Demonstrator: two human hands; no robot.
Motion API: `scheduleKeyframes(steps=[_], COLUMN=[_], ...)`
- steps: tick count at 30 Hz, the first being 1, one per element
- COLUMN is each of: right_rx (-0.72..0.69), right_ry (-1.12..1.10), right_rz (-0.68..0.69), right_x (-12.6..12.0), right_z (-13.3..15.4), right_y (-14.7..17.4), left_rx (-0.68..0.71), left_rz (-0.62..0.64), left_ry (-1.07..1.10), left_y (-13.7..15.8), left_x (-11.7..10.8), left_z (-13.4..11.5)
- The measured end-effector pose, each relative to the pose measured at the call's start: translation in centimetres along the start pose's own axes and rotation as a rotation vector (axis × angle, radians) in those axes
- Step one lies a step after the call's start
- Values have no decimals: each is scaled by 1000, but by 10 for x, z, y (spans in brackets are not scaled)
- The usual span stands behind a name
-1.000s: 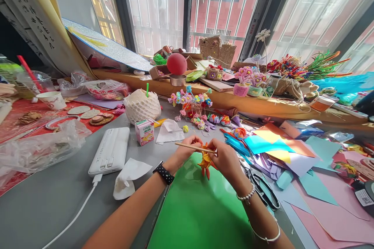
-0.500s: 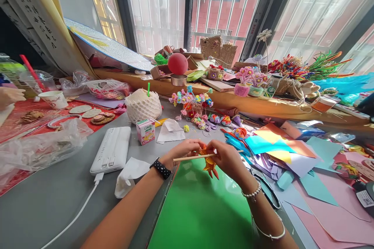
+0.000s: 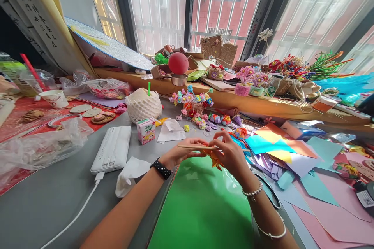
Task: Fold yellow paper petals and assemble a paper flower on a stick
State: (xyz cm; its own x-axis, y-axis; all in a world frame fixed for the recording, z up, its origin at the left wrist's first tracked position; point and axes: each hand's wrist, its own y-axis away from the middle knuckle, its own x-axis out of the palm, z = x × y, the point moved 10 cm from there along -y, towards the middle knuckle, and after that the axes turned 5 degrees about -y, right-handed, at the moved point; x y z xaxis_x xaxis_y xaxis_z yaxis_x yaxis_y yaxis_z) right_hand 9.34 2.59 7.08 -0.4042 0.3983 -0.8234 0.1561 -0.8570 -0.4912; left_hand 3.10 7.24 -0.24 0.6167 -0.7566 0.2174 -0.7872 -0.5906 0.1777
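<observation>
An orange and yellow folded-paper flower [image 3: 215, 161] is held up between my hands, its pointed petals hanging down. My left hand [image 3: 181, 151] grips it from the left, with the fingertips partly hidden behind it. A thin wooden stick [image 3: 187, 146] lies nearly level across the flower, pinched in my right hand [image 3: 233, 157], whose fingers are bent close to the petals. Below both hands is a glossy green mat [image 3: 201, 210] on the grey table [image 3: 58, 206].
Left of my arms are a white power bank [image 3: 112, 149] with its cable, a crumpled tissue [image 3: 131, 173], a small pink carton [image 3: 146, 131] and a coconut [image 3: 143, 105]. Coloured paper sheets [image 3: 321, 210] spread at the right. Small craft flowers [image 3: 193, 99] stand ahead.
My right hand has turned and its fingers have lifted a little. The stick and flower have risen slightly and shifted right. A person's hand at the far left has drawn back.
</observation>
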Motion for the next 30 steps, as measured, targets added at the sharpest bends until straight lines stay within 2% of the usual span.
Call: scheduleKeyframes(steps=[5,9,12,16,24,30], right_rx=[74,105,124,172,200,207], right_ry=[-8,-31,-68,-97,-218,-330], right_rz=[-62,-81,-44,-26,-126,-127], right_x=[-9,-10,-3,7,4,7], right_z=[-6,-5,-4,-7,-19,-19], right_y=[0,0,0,2,2,1], left_rx=[31,129,257,407,552,620], left_rz=[-171,-288,-384,-507,-593,-602], left_ry=[43,-11,-235,-556,-639,-688], left_y=[-3,-5,-1,13,23,25], left_x=[-12,-23,-27,-20,-9,-3], left_z=[-2,-6,-19,-39,-51,-53])
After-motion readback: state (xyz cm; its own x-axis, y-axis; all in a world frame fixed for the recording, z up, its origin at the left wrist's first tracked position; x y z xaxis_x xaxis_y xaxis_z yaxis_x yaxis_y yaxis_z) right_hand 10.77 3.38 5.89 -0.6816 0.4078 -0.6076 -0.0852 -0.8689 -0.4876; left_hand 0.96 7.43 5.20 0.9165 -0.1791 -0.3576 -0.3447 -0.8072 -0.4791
